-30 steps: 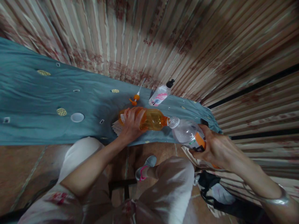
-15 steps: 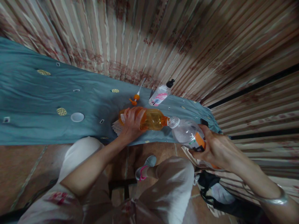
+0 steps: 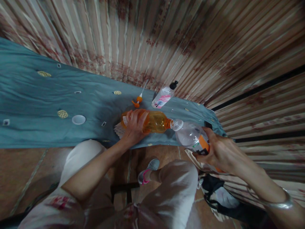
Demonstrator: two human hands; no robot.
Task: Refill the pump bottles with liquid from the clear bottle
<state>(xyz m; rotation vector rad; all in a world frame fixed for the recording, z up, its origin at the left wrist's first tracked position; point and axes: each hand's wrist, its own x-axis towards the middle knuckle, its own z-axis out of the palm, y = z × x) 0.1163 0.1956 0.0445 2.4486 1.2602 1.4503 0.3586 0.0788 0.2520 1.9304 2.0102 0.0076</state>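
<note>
The scene is dim and warm-toned, with the brightest light falling on the curtain (image 3: 147,38) at the top centre. Wide-angle distortion bends lines strongly toward the edges, and the corners look smeared and soft. Dark shadow fills the lower right.

No lettering is legible on either bottle label or the cloth

We see a clear plastic bottle of amber-orange liquid (image 3: 154,121), a clear plastic bottle with an orange label band (image 3: 192,136), a teal-blue cloth with small yellow lattice rounds (image 3: 35,101), a white round lid (image 3: 78,119), an orange pump head (image 3: 137,101) and a pink-printed white bottle with a black cap (image 3: 164,94).
</note>
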